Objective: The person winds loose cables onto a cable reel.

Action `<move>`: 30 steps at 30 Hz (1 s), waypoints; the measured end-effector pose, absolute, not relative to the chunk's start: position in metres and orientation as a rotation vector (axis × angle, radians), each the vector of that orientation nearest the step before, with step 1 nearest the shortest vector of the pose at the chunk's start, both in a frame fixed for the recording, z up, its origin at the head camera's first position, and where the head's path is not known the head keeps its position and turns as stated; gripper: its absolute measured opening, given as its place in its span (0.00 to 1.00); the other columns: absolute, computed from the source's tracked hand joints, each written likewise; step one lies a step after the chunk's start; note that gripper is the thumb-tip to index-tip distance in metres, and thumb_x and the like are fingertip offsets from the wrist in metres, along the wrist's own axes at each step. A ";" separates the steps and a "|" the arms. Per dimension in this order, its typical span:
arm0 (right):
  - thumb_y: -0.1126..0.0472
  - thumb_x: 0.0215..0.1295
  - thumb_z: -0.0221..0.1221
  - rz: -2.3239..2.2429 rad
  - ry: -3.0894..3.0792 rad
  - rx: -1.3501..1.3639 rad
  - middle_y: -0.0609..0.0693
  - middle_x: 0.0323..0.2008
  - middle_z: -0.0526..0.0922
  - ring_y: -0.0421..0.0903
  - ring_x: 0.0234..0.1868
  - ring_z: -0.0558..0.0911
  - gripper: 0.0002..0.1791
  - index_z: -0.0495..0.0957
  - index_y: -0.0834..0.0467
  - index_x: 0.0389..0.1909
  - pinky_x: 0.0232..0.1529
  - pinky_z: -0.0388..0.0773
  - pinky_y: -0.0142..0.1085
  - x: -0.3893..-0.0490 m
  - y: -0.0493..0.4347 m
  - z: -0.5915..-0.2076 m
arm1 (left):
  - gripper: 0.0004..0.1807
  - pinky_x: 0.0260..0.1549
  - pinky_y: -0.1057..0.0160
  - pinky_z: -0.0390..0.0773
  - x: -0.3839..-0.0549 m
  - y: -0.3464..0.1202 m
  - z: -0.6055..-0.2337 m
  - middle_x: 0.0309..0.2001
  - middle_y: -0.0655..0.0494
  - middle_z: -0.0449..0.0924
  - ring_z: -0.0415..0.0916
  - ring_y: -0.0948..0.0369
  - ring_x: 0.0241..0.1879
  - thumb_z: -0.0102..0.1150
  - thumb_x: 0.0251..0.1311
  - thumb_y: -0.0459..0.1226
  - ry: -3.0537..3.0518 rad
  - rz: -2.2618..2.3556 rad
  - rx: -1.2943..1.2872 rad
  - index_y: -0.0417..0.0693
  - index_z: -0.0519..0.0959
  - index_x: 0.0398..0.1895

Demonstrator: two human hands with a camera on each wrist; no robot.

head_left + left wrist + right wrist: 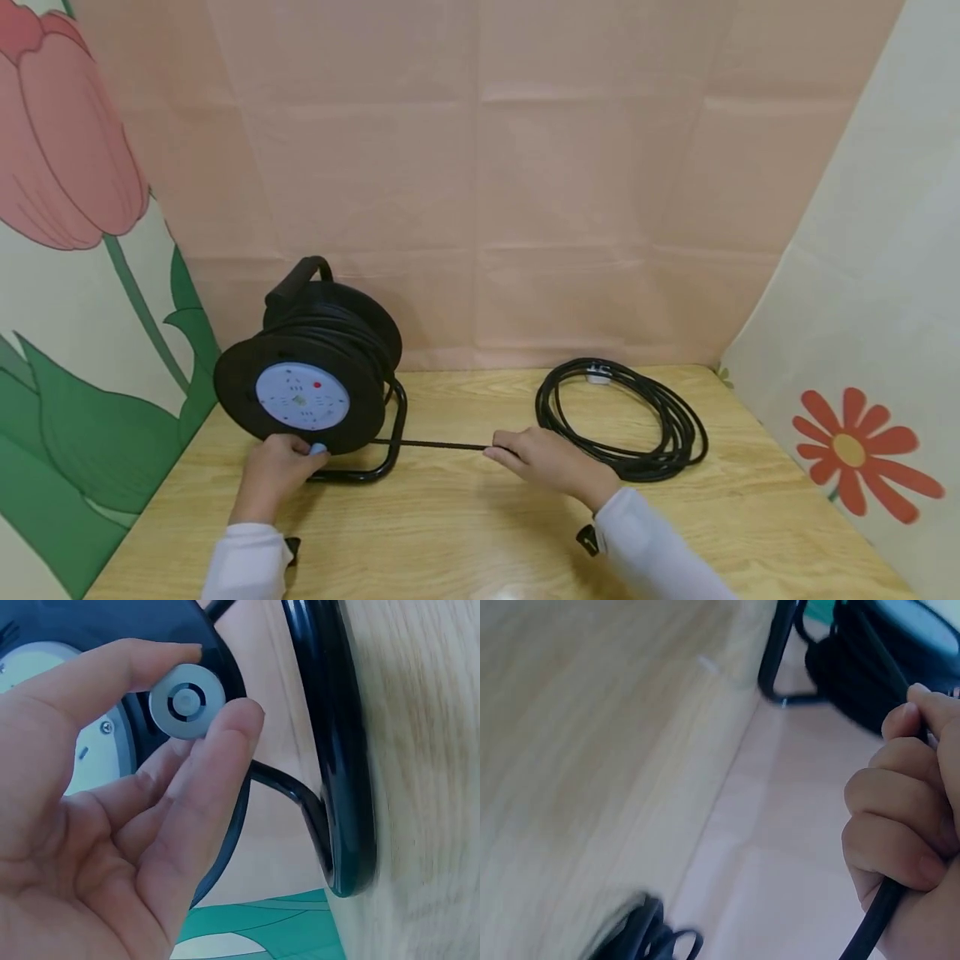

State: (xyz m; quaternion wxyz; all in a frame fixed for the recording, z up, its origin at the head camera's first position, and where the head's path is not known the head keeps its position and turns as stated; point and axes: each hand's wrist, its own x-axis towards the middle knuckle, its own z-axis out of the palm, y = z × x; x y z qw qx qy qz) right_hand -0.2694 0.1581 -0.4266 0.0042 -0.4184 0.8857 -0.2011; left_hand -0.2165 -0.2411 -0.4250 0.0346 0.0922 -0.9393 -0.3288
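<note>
A black cable reel (232, 371) stands on the table at the left, with a pale socket panel (302, 396) on its front face and black cable (318, 325) wound on its drum. My left hand (273, 471) pinches the small round knob (187, 702) at the lower edge of the reel's face, thumb and fingers on its sides. Between reel and right hand a length of cable (442, 445) runs straight and low over the table. My right hand (551, 462) grips this cable, its fingers (900, 791) curled round it in the right wrist view.
A loose coil of black cable (693, 442) lies on the table (420, 533) beyond my right hand, with a whitish piece (597, 372) at its back. The reel's tubular stand (360, 477) rests on the wood. A pink backdrop (480, 183) rises behind the table's far edge.
</note>
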 end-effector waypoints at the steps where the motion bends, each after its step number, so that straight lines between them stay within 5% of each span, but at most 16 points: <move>1: 0.42 0.80 0.43 -0.635 2.781 -1.303 0.37 0.17 0.56 0.32 0.16 0.57 0.18 0.67 0.45 0.29 0.21 0.61 0.28 -0.271 0.160 -0.426 | 0.17 0.27 0.57 0.76 -0.216 -0.242 -0.425 0.29 0.51 0.82 0.76 0.55 0.29 0.70 0.54 0.45 -2.889 -1.011 0.285 0.37 0.84 0.31; 6: 0.40 0.79 0.43 -0.667 2.787 -1.246 0.37 0.17 0.59 0.32 0.16 0.57 0.19 0.69 0.44 0.30 0.21 0.61 0.28 -0.279 0.169 -0.425 | 0.19 0.27 0.58 0.77 -0.215 -0.245 -0.423 0.30 0.51 0.82 0.76 0.55 0.30 0.70 0.54 0.46 -2.897 -1.031 0.295 0.36 0.84 0.32; 13: 0.35 0.76 0.43 -0.674 2.867 -1.036 0.39 0.17 0.63 0.34 0.17 0.60 0.22 0.69 0.45 0.29 0.22 0.64 0.31 -0.286 0.193 -0.427 | 0.19 0.26 0.61 0.75 -0.212 -0.252 -0.432 0.21 0.56 0.80 0.76 0.59 0.24 0.66 0.59 0.46 -2.862 -1.156 0.252 0.40 0.84 0.20; 22: 0.37 0.77 0.46 -0.673 2.933 -0.897 0.40 0.18 0.69 0.37 0.19 0.68 0.20 0.73 0.44 0.30 0.26 0.68 0.35 -0.292 0.216 -0.426 | 0.26 0.34 0.64 0.84 -0.221 -0.266 -0.457 0.35 0.48 0.84 0.83 0.60 0.33 0.62 0.67 0.43 -2.585 -1.962 0.340 0.22 0.77 0.49; 30: 0.36 0.75 0.48 -0.633 3.008 -0.897 0.39 0.16 0.68 0.36 0.18 0.67 0.22 0.72 0.44 0.24 0.26 0.66 0.35 -0.295 0.238 -0.432 | 0.29 0.35 0.66 0.84 -0.222 -0.273 -0.460 0.36 0.50 0.85 0.83 0.62 0.34 0.64 0.66 0.45 -2.525 -2.039 0.399 0.23 0.76 0.54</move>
